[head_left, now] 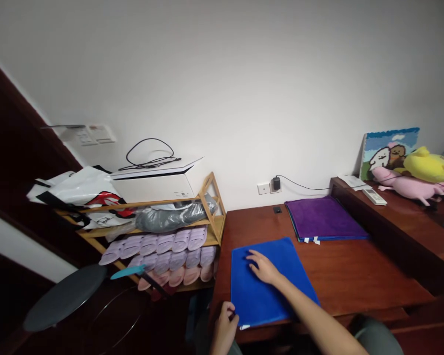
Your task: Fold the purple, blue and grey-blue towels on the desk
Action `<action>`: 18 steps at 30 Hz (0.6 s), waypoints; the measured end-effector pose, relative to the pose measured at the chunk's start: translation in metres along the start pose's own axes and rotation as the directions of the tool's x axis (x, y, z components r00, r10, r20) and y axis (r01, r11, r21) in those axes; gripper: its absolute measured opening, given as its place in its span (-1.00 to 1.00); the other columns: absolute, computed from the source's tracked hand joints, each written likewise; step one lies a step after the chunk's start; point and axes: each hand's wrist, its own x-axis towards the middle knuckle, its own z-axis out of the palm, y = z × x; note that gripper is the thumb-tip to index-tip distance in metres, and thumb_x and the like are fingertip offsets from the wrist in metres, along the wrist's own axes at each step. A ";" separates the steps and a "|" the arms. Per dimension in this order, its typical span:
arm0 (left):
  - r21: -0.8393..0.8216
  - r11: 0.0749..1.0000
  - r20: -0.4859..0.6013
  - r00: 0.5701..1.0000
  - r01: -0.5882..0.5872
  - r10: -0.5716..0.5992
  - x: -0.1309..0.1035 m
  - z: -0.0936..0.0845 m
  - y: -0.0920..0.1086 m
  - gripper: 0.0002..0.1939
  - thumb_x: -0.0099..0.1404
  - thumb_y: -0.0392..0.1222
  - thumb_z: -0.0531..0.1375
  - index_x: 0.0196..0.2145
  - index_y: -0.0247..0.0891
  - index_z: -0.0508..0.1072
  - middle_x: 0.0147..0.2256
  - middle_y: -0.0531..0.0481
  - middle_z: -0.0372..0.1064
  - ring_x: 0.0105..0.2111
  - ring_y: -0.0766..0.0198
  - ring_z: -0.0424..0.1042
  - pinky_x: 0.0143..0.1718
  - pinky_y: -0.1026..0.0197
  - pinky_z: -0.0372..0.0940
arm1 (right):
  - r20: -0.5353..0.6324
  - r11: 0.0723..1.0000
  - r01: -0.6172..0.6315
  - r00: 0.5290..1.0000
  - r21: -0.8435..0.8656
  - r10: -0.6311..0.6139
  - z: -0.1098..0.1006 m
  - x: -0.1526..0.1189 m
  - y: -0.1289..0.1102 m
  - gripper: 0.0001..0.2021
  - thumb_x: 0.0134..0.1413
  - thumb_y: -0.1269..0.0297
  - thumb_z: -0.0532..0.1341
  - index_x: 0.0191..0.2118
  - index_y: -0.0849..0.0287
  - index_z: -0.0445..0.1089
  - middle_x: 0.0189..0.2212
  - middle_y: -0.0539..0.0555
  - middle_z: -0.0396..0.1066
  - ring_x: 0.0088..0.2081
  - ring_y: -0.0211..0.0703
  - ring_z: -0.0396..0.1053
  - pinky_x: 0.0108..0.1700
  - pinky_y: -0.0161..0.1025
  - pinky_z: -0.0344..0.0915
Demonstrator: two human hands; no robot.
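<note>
A square blue cloth lies flat on the brown wooden desk, with a small white tag at its near edge. Fingers apart, my right hand rests on the upper part of this cloth. At the near left corner, my left hand has its fingers curled and pinched at the cloth's edge. Farther back on the desk sits a flat stack of cloths with a purple cloth on top, white tags showing at its front edge.
Left of the desk stands a wooden rack with several slippers, bags and a white box. A round stool is at lower left. The raised right side holds a remote, a pink plush toy and a picture.
</note>
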 end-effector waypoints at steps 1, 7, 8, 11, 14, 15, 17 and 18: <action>0.025 1.000 0.020 1.000 -0.002 0.002 -0.002 -0.003 -0.007 -0.85 0.05 -0.19 0.22 -0.37 -0.10 0.33 -0.46 0.15 0.41 -0.33 0.17 0.54 -0.21 0.22 0.36 | -0.017 0.999 -0.021 1.000 -0.030 0.020 0.009 -0.021 0.014 -0.61 0.33 0.27 0.14 0.19 0.08 0.50 0.34 0.19 0.34 0.35 0.06 0.30 0.40 0.06 0.21; 0.139 0.990 0.082 0.997 -0.022 0.010 0.002 -0.015 -0.020 -0.91 0.19 -0.26 0.16 -0.33 -0.08 0.38 -0.42 0.13 0.49 -0.36 0.20 0.55 -0.24 0.27 0.33 | -0.179 0.929 -0.256 0.961 -0.266 0.213 0.007 -0.136 0.098 -0.47 0.44 0.03 0.00 0.39 0.06 0.31 0.44 0.14 0.17 0.46 0.13 0.09 0.46 0.20 0.06; 0.153 0.988 0.072 0.997 -0.028 0.017 0.003 -0.015 -0.021 -0.93 0.22 -0.26 0.15 -0.35 -0.08 0.39 -0.42 0.12 0.50 -0.35 0.21 0.56 -0.24 0.28 0.32 | -0.179 0.921 -0.269 0.958 -0.283 0.225 0.005 -0.147 0.103 -0.45 0.44 0.00 0.00 0.41 0.04 0.26 0.45 0.11 0.13 0.47 0.12 0.06 0.47 0.20 0.05; 0.230 0.972 0.028 0.999 -0.051 0.046 0.006 -0.013 -0.023 -0.87 0.27 -0.26 0.12 -0.39 -0.08 0.43 -0.41 0.09 0.51 -0.33 0.20 0.56 -0.26 0.26 0.31 | -0.188 0.911 -0.309 0.946 -0.274 0.264 0.002 -0.163 0.106 -0.41 0.44 -0.06 -0.01 0.44 0.02 0.20 0.46 0.06 0.10 0.48 0.10 0.04 0.48 0.15 0.05; 0.326 0.936 -0.085 0.983 -0.129 0.165 0.010 -0.005 -0.022 -0.82 0.30 -0.21 0.10 -0.33 -0.08 0.51 -0.32 0.00 0.55 -0.24 0.10 0.57 -0.17 0.15 0.37 | -0.247 0.916 -0.333 0.929 -0.223 0.277 0.000 -0.162 0.103 -0.38 0.45 -0.07 -0.05 0.47 0.06 0.15 0.47 0.06 0.06 0.49 0.07 0.01 0.49 0.12 0.02; 0.344 0.922 -0.117 0.966 -0.178 0.230 0.011 0.000 -0.018 -0.79 0.32 -0.19 0.09 -0.29 -0.08 0.55 -0.26 -0.04 0.57 -0.17 0.06 0.57 -0.10 0.10 0.39 | -0.265 0.917 -0.341 0.922 -0.206 0.283 0.000 -0.160 0.103 -0.37 0.45 -0.07 -0.05 0.48 0.08 0.13 0.48 0.07 0.04 0.49 0.07 -0.01 0.50 0.13 -0.02; 0.353 0.883 -0.119 0.921 -0.310 0.371 0.016 0.014 -0.005 -0.70 0.37 -0.14 0.06 -0.17 -0.09 0.60 -0.09 -0.12 0.59 -0.02 0.00 0.56 0.06 0.00 0.40 | -0.276 0.915 -0.366 0.909 -0.169 0.312 0.000 -0.157 0.106 -0.34 0.42 -0.09 -0.01 0.48 0.12 0.13 0.48 0.12 0.03 0.50 0.10 -0.03 0.51 0.16 -0.08; 0.350 0.856 -0.086 0.897 -0.380 0.434 0.019 0.023 0.002 -0.65 0.40 -0.12 0.05 -0.06 -0.10 0.60 0.02 -0.14 0.57 0.07 -0.01 0.53 0.14 -0.04 0.38 | -0.274 0.913 -0.380 0.902 -0.145 0.332 0.001 -0.157 0.108 -0.32 0.40 -0.10 0.01 0.47 0.15 0.15 0.48 0.15 0.04 0.50 0.12 -0.02 0.51 0.17 -0.11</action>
